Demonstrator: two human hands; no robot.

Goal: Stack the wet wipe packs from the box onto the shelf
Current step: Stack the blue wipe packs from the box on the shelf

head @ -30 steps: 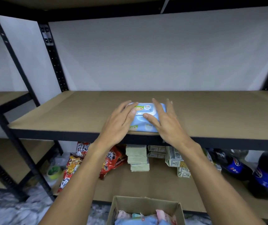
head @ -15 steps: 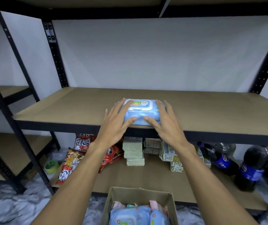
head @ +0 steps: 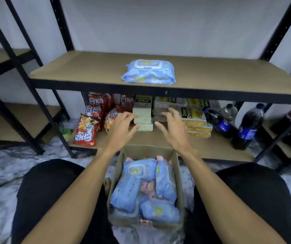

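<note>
Let go of the wet wipe pack (head: 148, 72) and drawn back since half a second ago, down below the shelf's front edge. Now lying flat, lid up, alone on the upper shelf (head: 229, 73), near the front edge and about midway along, touched by nothing.

Below it, left hand (head: 121, 127) and right hand (head: 173, 129) in the air above the far end of the box (head: 179, 173). Fingers spread wide and loose on both, holding nothing; some motion blur on the right.

Between two steps, by the look of it: first pack placed, reach for the second not yet closed. Plenty left to move: blue packs (head: 141, 184) crammed close in the box, something pink among them, exact count hard to tell.

Next, most likely: lower both hands into the box, take a top pack by its two ends, lift clear of the cardboard walls, set squarely on the placed one with edges matched. Soft, slick-looking wrap, so hold firmly without crushing.

Farther out, on the lower shelf (head: 220, 148): red snack bags (head: 86, 131), cracker packs (head: 194, 117), dark soda bottles (head: 248, 127).
</note>
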